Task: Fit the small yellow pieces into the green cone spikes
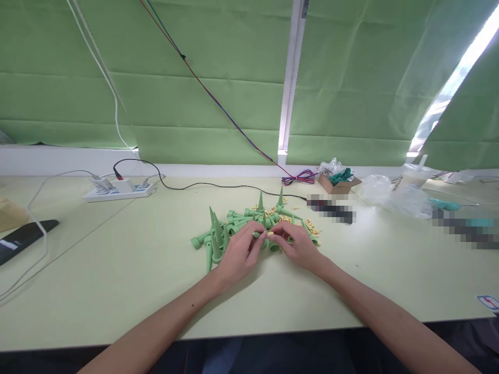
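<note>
From here I see the left hand (240,253) gripping a green spike (256,235), the right hand (299,248) pinching a yellow piece (270,233) — by fingertips, probably because it is small — at the spike pile's (217,232) near edge; yellow bits (311,228) lie at its right.

Diffuse, moderately bright light with a greenish cast fills the scene behind drawn green blinds (210,98); the strongest source is the slanting window gap (448,98) at upper right, overexposed to near white, with a weaker pale band along the central strip (287,98). The tabletop (117,291) is evenly lit, bearing soft, faint shadows beside the left hand (239,254) and forearms (366,293); below its front edge, tones sink to near black. Clear plastic (378,188) carries pale highlights. Wide-angle stretching lengthens the forearms toward the lower corners. Small yellow pieces (312,228) resolve poorly, and mosaic blocks (331,209) mask two areas at right.
</note>
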A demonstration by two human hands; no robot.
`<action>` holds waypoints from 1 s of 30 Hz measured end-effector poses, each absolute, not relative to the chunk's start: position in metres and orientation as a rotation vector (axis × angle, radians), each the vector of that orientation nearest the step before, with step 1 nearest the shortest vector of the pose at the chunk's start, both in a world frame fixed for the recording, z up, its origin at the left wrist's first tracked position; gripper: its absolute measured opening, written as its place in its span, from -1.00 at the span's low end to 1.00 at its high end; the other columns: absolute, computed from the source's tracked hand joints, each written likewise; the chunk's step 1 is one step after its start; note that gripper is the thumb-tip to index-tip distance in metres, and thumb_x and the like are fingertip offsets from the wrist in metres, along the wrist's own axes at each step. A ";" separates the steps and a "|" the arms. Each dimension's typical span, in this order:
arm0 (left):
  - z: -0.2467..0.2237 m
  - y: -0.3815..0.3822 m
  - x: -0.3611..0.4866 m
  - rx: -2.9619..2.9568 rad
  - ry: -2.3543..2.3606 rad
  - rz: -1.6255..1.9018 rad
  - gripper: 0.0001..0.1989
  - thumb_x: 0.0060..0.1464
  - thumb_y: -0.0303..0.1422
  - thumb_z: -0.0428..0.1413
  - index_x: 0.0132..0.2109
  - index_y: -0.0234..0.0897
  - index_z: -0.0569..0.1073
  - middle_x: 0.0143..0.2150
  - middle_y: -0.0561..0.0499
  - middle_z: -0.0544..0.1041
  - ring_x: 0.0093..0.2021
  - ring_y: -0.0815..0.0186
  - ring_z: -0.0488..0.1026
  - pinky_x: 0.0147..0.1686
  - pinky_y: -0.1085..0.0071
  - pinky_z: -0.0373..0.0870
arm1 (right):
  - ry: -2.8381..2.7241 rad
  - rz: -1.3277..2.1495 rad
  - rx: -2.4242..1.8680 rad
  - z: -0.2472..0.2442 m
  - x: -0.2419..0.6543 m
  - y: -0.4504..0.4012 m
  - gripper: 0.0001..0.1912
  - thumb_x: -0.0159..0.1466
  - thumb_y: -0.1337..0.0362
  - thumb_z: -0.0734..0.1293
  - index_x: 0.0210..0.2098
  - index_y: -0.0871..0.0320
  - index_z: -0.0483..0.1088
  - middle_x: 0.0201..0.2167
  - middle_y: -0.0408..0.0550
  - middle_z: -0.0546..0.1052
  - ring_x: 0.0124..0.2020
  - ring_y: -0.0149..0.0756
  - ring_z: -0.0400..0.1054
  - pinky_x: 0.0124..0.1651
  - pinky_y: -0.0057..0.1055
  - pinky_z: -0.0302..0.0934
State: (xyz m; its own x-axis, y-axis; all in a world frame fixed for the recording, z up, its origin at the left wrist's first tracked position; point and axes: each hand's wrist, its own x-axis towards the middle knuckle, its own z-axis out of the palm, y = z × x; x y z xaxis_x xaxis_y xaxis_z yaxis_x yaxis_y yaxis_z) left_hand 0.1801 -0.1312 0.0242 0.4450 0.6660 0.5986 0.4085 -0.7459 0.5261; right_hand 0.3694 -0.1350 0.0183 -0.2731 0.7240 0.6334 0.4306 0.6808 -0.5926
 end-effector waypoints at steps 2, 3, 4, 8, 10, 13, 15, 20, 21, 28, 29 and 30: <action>0.025 -0.132 0.180 2.403 0.917 1.199 -0.87 0.33 -0.40 -0.08 -0.18 -0.23 0.34 -0.21 0.00 0.44 -0.26 0.35 0.37 -0.34 0.43 0.31 | -1.918 0.390 -0.904 0.018 0.370 -0.135 -0.84 0.35 0.23 0.27 -0.34 0.14 0.36 -0.52 -0.14 0.44 -0.52 -0.40 0.25 -0.51 -0.50 0.11; 0.025 -0.132 0.180 2.402 0.920 1.202 -0.87 0.33 -0.40 -0.08 -0.19 -0.23 0.34 -0.21 0.00 0.44 -0.26 0.35 0.37 -0.33 0.42 0.31 | -1.921 0.393 -0.908 0.018 0.370 -0.135 -0.83 0.36 0.22 0.27 -0.35 0.14 0.35 -0.52 -0.14 0.43 -0.52 -0.40 0.24 -0.50 -0.49 0.10; 0.025 -0.132 0.180 2.403 0.916 1.208 -0.87 0.33 -0.40 -0.08 -0.18 -0.23 0.34 -0.21 0.00 0.43 -0.27 0.35 0.37 -0.33 0.42 0.31 | -1.926 0.394 -0.912 0.018 0.370 -0.135 -0.82 0.36 0.21 0.26 -0.36 0.14 0.34 -0.52 -0.15 0.42 -0.52 -0.41 0.23 -0.49 -0.49 0.10; 0.025 -0.132 0.181 2.407 0.903 1.213 -0.87 0.33 -0.39 -0.09 -0.17 -0.23 0.34 -0.22 -0.01 0.43 -0.27 0.34 0.37 -0.33 0.41 0.33 | -1.968 0.378 -0.925 0.019 0.371 -0.134 -0.75 0.39 0.20 0.23 -0.41 0.13 0.30 -0.56 -0.18 0.36 -0.54 -0.42 0.18 -0.47 -0.47 0.07; 0.024 -0.131 0.181 2.414 0.897 1.220 -0.87 0.33 -0.40 -0.09 -0.17 -0.23 0.34 -0.22 -0.01 0.43 -0.28 0.34 0.36 -0.34 0.41 0.33 | -1.991 0.356 -0.931 0.019 0.370 -0.133 -0.70 0.40 0.18 0.20 -0.45 0.13 0.26 -0.59 -0.20 0.31 -0.55 -0.42 0.15 -0.46 -0.46 0.05; 0.023 -0.131 0.181 2.425 0.889 1.224 -0.87 0.33 -0.41 -0.09 -0.17 -0.23 0.34 -0.23 -0.01 0.44 -0.30 0.34 0.36 -0.35 0.41 0.32 | -2.009 0.319 -0.946 0.018 0.370 -0.133 -0.63 0.42 0.15 0.16 -0.51 0.12 0.18 -0.62 -0.23 0.22 -0.57 -0.42 0.10 -0.47 -0.45 0.02; 0.023 -0.131 0.181 2.423 0.883 1.219 -0.88 0.33 -0.41 -0.08 -0.17 -0.23 0.34 -0.22 -0.01 0.44 -0.29 0.34 0.37 -0.34 0.41 0.33 | -2.022 0.300 -0.954 0.017 0.370 -0.133 -0.59 0.43 0.14 0.13 -0.53 0.11 0.14 -0.63 -0.23 0.19 -0.58 -0.42 0.07 -0.47 -0.44 0.00; 0.023 -0.132 0.181 2.416 0.881 1.177 -0.88 0.33 -0.40 -0.08 -0.15 -0.23 0.35 -0.22 -0.02 0.43 -0.27 0.34 0.37 -0.33 0.42 0.35 | -2.060 0.307 -0.975 0.015 0.371 -0.132 -0.55 0.46 0.11 0.07 -0.55 0.11 0.13 -0.64 -0.21 0.24 -0.60 -0.42 0.11 -0.47 -0.43 0.01; 0.023 -0.132 0.181 2.416 0.882 1.173 -0.87 0.33 -0.40 -0.08 -0.15 -0.23 0.35 -0.22 -0.02 0.43 -0.27 0.34 0.37 -0.33 0.42 0.35 | -2.059 0.315 -0.978 0.016 0.371 -0.132 -0.54 0.46 0.11 0.06 -0.55 0.11 0.13 -0.64 -0.21 0.25 -0.60 -0.42 0.12 -0.47 -0.43 0.01; 0.022 -0.131 0.182 2.428 0.883 1.261 -0.88 0.32 -0.43 -0.07 -0.20 -0.23 0.33 -0.23 -0.01 0.44 -0.30 0.35 0.36 -0.37 0.41 0.30 | -1.986 0.384 -0.970 0.021 0.369 -0.136 -0.73 0.43 0.16 0.15 -0.35 0.13 0.32 -0.56 -0.17 0.40 -0.55 -0.39 0.24 -0.45 -0.44 0.13; 0.022 -0.131 0.182 2.424 0.887 1.278 -0.88 0.32 -0.44 -0.07 -0.21 -0.24 0.32 -0.24 -0.01 0.44 -0.30 0.35 0.36 -0.38 0.41 0.29 | -1.974 0.399 -0.956 0.021 0.369 -0.137 -0.80 0.41 0.17 0.19 -0.26 0.13 0.34 -0.52 -0.15 0.43 -0.54 -0.39 0.26 -0.45 -0.45 0.16; 0.022 -0.131 0.182 2.419 0.893 1.290 -0.88 0.32 -0.44 -0.07 -0.22 -0.24 0.32 -0.24 -0.01 0.44 -0.31 0.35 0.37 -0.38 0.41 0.29 | -1.968 0.408 -0.939 0.021 0.369 -0.138 -0.83 0.39 0.17 0.22 -0.18 0.13 0.35 -0.48 -0.13 0.46 -0.53 -0.39 0.28 -0.45 -0.45 0.19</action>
